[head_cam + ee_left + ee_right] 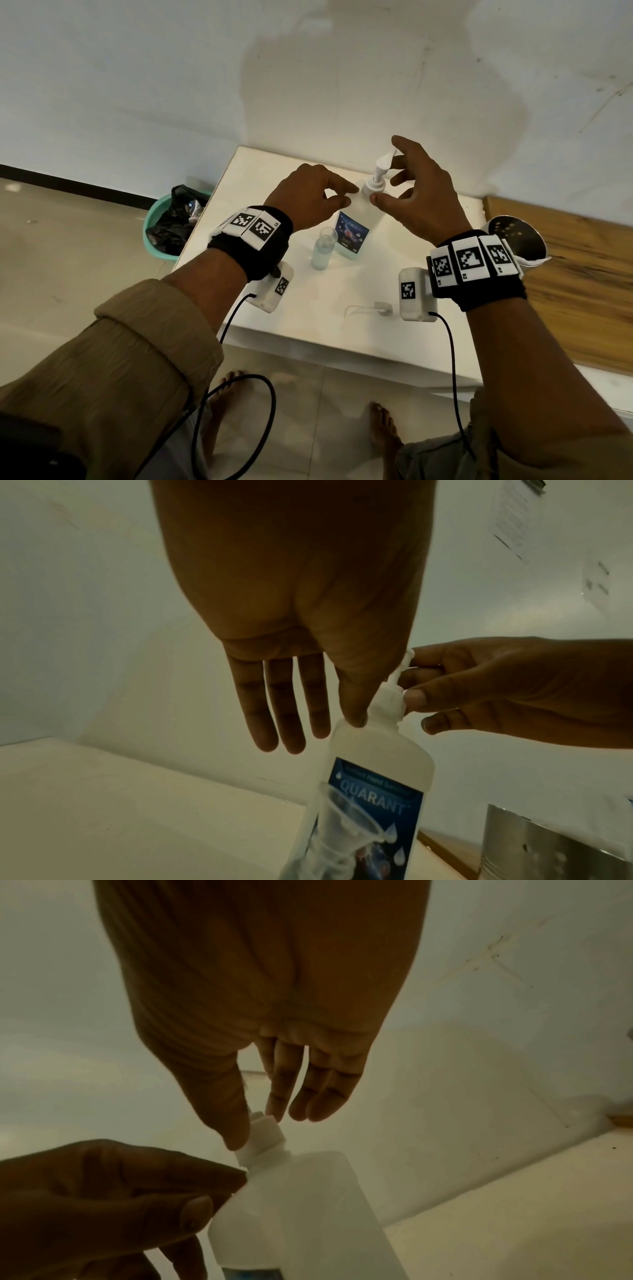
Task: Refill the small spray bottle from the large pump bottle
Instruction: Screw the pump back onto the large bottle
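The large pump bottle [363, 214], translucent with a blue label, stands on the white table [274, 178] near the wall. My right hand [385, 188] pinches its white pump collar [265, 1137] between thumb and fingers, under the raised pump head [383, 161]. My left hand [346, 198] touches the bottle's shoulder [356, 731] with thumb and index tip, its other fingers straight. The small clear bottle [321, 255] stands in front, uncapped, with a clear funnel [328, 235] in its mouth and some liquid inside. Its spray cap with dip tube [376, 308] lies near the front edge.
A perforated metal cup [517, 240] stands at the table's right side beside a wooden board [565, 274]. A teal basin holding a black bag [168, 226] sits on the floor to the left. The wall rises right behind the bottle.
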Action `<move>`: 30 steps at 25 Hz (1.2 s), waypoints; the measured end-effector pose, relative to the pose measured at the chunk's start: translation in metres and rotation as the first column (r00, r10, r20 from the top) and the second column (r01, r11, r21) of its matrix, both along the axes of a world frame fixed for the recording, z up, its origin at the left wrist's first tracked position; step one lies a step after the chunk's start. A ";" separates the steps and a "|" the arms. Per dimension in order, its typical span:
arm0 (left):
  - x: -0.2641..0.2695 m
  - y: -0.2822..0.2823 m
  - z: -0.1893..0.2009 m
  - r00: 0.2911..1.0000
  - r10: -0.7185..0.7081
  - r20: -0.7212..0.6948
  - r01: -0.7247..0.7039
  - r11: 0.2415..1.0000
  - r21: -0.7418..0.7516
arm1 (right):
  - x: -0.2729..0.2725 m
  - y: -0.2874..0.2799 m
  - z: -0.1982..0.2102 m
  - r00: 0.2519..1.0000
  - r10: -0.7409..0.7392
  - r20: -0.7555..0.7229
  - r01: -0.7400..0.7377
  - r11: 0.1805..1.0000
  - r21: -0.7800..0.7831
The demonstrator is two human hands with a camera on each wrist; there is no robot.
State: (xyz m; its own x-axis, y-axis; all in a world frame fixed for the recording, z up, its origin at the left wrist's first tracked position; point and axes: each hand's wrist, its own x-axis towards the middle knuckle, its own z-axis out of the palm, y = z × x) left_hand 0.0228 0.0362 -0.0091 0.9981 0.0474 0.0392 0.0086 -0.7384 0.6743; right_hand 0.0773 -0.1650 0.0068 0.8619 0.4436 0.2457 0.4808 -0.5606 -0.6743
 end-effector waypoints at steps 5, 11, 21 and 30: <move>0.000 -0.001 -0.001 1.000 0.007 -0.001 -0.007 1.000 0.012 | 0.000 0.003 -0.007 0.999 -0.036 0.020 0.035 0.998 0.052; 0.000 -0.001 -0.002 1.000 -0.006 0.003 0.006 1.000 0.008 | 0.005 -0.001 -0.007 1.000 -0.018 0.024 0.018 1.000 0.007; -0.002 0.000 -0.002 1.000 0.006 0.009 -0.005 1.000 -0.027 | -0.001 0.006 -0.009 0.995 -0.097 0.026 0.096 0.993 0.063; -0.001 -0.001 -0.002 1.000 0.012 0.001 -0.012 1.000 -0.008 | -0.001 0.007 -0.005 0.998 -0.052 -0.026 0.054 0.992 0.118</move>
